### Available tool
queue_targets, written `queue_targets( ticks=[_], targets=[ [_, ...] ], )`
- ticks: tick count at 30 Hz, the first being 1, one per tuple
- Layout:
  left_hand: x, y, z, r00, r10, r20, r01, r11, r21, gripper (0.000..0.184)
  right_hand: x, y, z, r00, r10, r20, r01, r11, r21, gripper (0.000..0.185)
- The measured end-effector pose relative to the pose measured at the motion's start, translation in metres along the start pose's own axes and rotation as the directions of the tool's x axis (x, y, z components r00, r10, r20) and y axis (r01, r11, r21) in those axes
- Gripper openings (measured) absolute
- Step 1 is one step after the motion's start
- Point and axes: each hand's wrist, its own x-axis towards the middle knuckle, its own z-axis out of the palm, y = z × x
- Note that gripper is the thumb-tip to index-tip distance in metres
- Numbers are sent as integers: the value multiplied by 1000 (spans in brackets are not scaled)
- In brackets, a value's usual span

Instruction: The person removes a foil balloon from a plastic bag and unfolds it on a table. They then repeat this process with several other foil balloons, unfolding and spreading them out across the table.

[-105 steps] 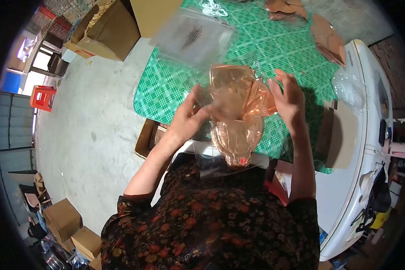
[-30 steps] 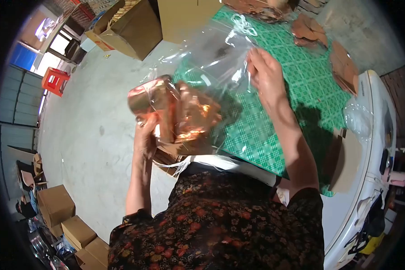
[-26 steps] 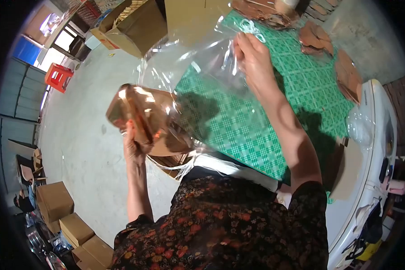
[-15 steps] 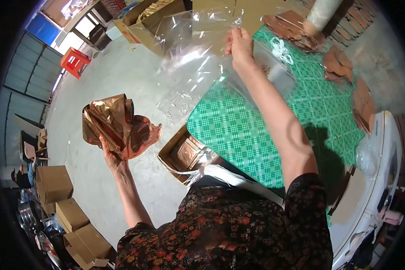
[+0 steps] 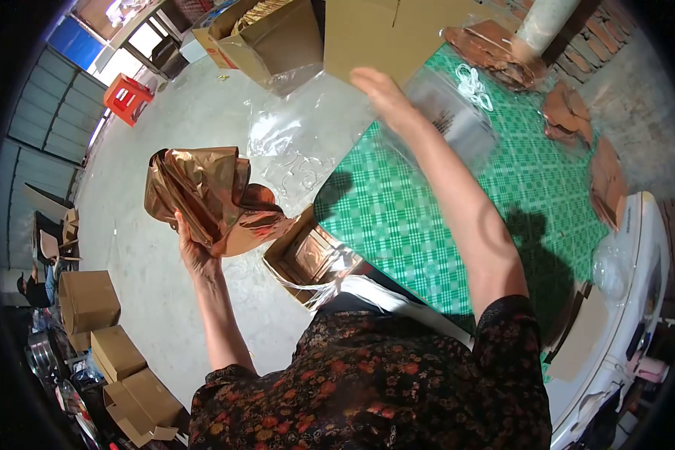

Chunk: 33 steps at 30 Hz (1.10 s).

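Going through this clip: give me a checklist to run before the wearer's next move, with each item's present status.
1. Foil bundle gripped by the left hand: ok.
2. Right hand free: ok, no object seen in it.
3. Foil bundle lying flat: not ok, it is bunched in folds.
4. Loose clear plastic settled on the floor: cannot tell, it shows against the floor.
5. Small carton beside the table open on top: ok, coppery packets show inside.
6. Clear bags on the green tablecloth fully visible: not ok, the right forearm overlaps them.
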Motion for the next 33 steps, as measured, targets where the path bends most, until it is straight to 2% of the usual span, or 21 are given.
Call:
queue_targets(
  ticks=[1,4,7,10,13,15,16,17,18,20,21,22,23,24,25,27,28,29,32,33],
  targets=[
    [-2,-3,7,1000,0,16,-1,1000,10,43,-5,-2,2,997,-53,59,57,995,-79,44],
    [0,-9,12,997,-26,72,24,999,33,41,-23,-27,6,996,-21,88,5,983,183,48],
    [-3,-17,27,996,-27,89,21,997,67,39,-26,-36,12,947,-287,-145,288,957,-16,49],
    [2,-22,26,987,-81,142,63,990,123,37,-40,-60,0,916,-369,-154,298,887,-352,51],
    [8,-33,30,968,-141,209,109,981,159,34,-63,-91,-13,999,-46,11,46,998,51,49],
    [15,-38,27,966,-172,192,145,979,146,37,-66,-79,-12,975,-216,45,213,976,47,47],
    [11,-43,37,953,-173,249,133,977,169,42,-69,-82,-12,954,-294,55,293,956,37,46],
    [6,-48,48,937,-173,304,118,975,190,47,-71,-85,-11,966,-238,98,204,940,274,44],
    [-7,-52,72,952,-125,278,75,980,185,53,-76,-97,-8,970,-195,146,100,867,489,41],
    [3,-50,49,934,-128,334,83,986,147,51,-82,-111,-14,920,-281,274,-24,657,753,34],
    [12,-45,32,934,-113,340,69,988,139,51,-79,-109,-8,896,-240,373,114,938,327,32],
    [13,-44,27,935,-103,339,63,990,128,50,-75,-101,2,886,-141,442,242,953,-181,31],
    [15,-43,22,937,-93,338,56,992,116,48,-72,-90,7,891,-11,453,330,702,-631,30],
    [16,-41,17,938,-83,337,50,993,105,48,-74,-70,10,846,-361,393,533,566,-628,29],
    [30,-34,-14,914,-137,382,104,989,105,49,-79,-44,14,671,-664,331,674,358,-646,28],
    [20,-41,5,893,-143,426,145,989,28,46,-102,-58,14,712,-674,198,698,645,-312,29],
    [14,-45,15,882,-146,448,169,986,-10,45,-120,-99,16,898,-336,282,309,941,138,30],
    [-2,-50,46,898,-121,424,134,991,-1,34,-135,-128,4,940,-265,215,247,963,104,28],
    [-17,-59,73,963,-105,247,87,993,82,27,-141,-124,-7,933,-351,-76,356,932,70,26],
    [-19,-64,81,977,-87,197,69,993,99,25,-146,-122,-20,954,-288,-81,297,943,150,20]
  ],
)
